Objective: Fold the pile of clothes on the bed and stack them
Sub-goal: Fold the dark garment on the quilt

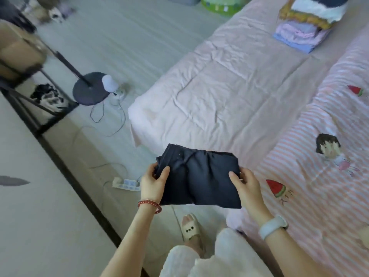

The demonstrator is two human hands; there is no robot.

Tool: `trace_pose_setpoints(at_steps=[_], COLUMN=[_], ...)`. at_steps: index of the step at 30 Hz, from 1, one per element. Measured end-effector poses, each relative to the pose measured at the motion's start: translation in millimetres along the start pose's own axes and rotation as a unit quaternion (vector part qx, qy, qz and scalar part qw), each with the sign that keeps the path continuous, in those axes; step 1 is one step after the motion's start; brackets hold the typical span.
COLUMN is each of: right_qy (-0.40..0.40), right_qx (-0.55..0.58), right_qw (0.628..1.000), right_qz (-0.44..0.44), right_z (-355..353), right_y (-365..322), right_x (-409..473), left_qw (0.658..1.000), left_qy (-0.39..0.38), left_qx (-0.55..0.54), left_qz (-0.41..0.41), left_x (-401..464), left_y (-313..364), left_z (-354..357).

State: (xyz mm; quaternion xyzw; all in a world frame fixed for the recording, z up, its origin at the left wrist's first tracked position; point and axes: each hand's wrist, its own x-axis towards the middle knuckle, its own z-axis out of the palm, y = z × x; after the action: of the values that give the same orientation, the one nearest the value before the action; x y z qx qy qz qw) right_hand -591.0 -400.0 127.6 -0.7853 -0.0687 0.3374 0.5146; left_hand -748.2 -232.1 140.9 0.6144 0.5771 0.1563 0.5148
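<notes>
Both hands held a folded dark garment (pixel 197 178) in the air, off the near corner of the bed (pixel 229 92), over the floor (pixel 123 47) beside it. Left hand (pixel 152 183) gripped the garment's left edge: thumb on top, other fingers curled under the cloth, so its grip was closed on the garment. Right hand (pixel 246 183) gripped the right edge the same way, thumb pressed on top, fingers underneath, grip closed on the garment. The garment was a compact rough rectangle, creased near its top, sagging a little between the hands.

Left wrist wore a red bead bracelet (pixel 149 204); right wrist wore a pale band (pixel 273 226).

The bed had a wrinkled pink sheet. A pink-striped quilt (pixel 319 176) with watermelon and cartoon figure prints covered the bed's right side, next to the right hand. A stack of folded clothes (pixel 305 33) sat at the far end of the bed, well apart from the garment: blue at the bottom, lilac and pink layers, yellow, then white and dark pieces on top.

On the floor left of the bed: a round dark stand base (pixel 90 88) with a white object on it, loose cables, and a power strip (pixel 126 183) just left of the left hand. Below the garment, a slipper (pixel 190 228) with an animal face showed on the person's foot. A dark-framed shelf (pixel 30 76) stood far left of the bed, blurred.
</notes>
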Motion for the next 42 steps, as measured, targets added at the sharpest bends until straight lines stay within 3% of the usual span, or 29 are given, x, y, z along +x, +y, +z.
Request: trace_pose_setpoints(at_steps=[9,19,25,29,36,40,42], right_qy=[-0.103,-0.114,-0.126,-0.111,-0.016,0.034,0.081], right_qx=[-0.018,-0.022,-0.028,-0.021,0.009,0.027,0.039], right_qw=[0.993,0.992,0.990,0.992,0.998,0.998,0.996], right_qz=[-0.048,-0.053,-0.064,-0.060,-0.057,-0.042,-0.027], right_z=[176,350,426,476,549,553,539], right_y=[-113,-240,-308,-344,-407,-435,-442], right_x=[77,229,286,327,411,440,456], left_qw=[0.986,0.986,0.983,0.987,0.996,0.998,0.998], left_qy=[0.145,0.157,0.174,0.145,0.076,0.036,-0.020], left_qx=[-0.070,-0.054,-0.057,-0.062,-0.017,0.005,0.017], left_qz=[-0.038,-0.029,-0.027,-0.029,0.045,0.051,0.062], left_x=[121,355,443,519,672,734,759], left_y=[12,95,131,152,216,254,279], left_z=[-123,-212,-255,-285,-310,-295,-267])
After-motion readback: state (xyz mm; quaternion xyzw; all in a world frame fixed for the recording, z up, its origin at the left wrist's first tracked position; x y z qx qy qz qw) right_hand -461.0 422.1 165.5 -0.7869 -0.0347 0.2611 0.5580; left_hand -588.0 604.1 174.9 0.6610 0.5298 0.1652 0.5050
